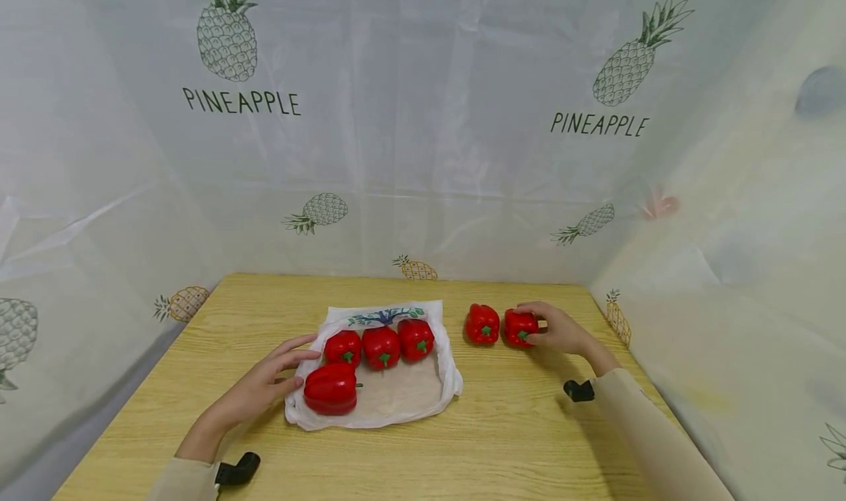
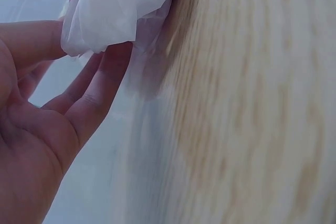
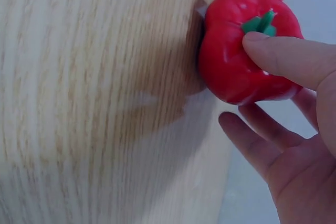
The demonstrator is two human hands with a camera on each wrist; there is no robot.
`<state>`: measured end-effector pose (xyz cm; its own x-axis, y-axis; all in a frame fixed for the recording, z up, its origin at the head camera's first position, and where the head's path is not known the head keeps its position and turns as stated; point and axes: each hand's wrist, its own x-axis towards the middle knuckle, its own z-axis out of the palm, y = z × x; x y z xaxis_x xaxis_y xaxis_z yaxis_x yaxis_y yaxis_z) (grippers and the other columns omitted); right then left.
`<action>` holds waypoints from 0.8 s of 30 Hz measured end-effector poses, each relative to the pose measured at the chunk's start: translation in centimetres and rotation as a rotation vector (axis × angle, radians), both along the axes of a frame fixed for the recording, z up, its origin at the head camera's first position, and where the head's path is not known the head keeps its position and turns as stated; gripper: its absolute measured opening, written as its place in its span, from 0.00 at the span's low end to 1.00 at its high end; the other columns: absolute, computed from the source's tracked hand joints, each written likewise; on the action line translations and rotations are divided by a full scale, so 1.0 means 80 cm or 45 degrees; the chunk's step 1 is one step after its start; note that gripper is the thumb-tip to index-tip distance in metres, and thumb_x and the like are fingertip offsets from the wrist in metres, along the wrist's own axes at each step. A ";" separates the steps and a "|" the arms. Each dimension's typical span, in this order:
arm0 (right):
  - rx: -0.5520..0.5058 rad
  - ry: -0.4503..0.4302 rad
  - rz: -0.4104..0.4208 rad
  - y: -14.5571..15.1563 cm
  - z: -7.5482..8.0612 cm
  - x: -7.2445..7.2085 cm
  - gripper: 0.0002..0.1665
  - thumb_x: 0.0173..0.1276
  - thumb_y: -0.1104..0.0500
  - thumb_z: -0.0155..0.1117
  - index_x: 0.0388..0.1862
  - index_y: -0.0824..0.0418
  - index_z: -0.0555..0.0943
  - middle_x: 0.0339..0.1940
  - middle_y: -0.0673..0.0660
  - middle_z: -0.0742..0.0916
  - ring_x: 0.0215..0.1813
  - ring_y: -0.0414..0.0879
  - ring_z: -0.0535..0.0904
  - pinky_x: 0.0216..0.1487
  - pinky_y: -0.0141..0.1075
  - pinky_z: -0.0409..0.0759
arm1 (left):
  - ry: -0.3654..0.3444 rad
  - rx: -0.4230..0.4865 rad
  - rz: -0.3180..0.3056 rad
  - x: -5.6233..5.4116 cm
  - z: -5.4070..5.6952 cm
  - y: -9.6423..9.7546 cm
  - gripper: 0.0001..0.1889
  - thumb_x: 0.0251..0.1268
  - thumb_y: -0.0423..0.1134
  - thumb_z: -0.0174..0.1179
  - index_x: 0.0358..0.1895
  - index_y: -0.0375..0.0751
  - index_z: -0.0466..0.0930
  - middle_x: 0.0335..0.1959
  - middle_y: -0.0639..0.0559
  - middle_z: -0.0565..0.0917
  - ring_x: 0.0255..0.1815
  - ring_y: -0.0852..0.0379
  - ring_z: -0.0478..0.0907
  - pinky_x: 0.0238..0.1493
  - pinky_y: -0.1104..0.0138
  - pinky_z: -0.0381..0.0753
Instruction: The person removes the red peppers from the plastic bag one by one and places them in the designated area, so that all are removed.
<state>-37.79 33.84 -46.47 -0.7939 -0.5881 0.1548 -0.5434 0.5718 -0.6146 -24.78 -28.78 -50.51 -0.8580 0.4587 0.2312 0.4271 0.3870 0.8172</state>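
Observation:
My left hand (image 1: 261, 383) rests against the left side of a white plastic bag (image 1: 413, 413), its fingers nearly straight. In the left wrist view, the crumpled bag edge (image 2: 105, 19) hides the fingertips. Inside the bag, a larger red bell pepper (image 1: 330, 389) lies on its side near my thumb, below a row of three smaller ones (image 1: 381, 347). Over at the right, my right hand (image 1: 558, 328) grips a red bell pepper (image 3: 231, 61), thumb by its green stem and fingers on the far side. Another red bell pepper (image 1: 482, 323) stands just left of it.
Everything lies on a wooden table (image 1: 502, 442). A pale curtain (image 1: 423, 119) printed with pineapples hangs behind and along both sides. A black wrist device (image 1: 239, 469) shows at my left sleeve, another black device (image 1: 579, 391) at the right.

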 end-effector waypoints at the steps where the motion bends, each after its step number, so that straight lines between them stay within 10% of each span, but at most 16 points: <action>1: 0.003 -0.003 0.003 0.001 0.002 0.001 0.36 0.71 0.72 0.70 0.76 0.70 0.71 0.78 0.77 0.69 0.70 0.75 0.73 0.61 0.59 0.83 | -0.004 0.003 -0.001 0.000 0.000 0.000 0.22 0.79 0.33 0.61 0.72 0.44 0.78 0.85 0.44 0.59 0.70 0.78 0.66 0.65 0.74 0.74; 8: 0.075 0.045 -0.032 0.002 0.022 0.011 0.38 0.71 0.69 0.72 0.78 0.66 0.71 0.81 0.72 0.67 0.77 0.77 0.64 0.68 0.76 0.67 | -0.055 0.015 0.009 0.000 0.003 0.002 0.21 0.80 0.34 0.61 0.72 0.45 0.79 0.85 0.47 0.59 0.71 0.74 0.68 0.64 0.75 0.74; 24: 0.105 0.332 0.099 -0.088 0.070 0.042 0.36 0.66 0.68 0.77 0.73 0.57 0.79 0.79 0.61 0.75 0.78 0.64 0.68 0.72 0.65 0.71 | -0.025 0.004 0.012 0.002 0.001 0.001 0.21 0.80 0.33 0.61 0.72 0.44 0.78 0.85 0.46 0.59 0.70 0.74 0.69 0.63 0.74 0.76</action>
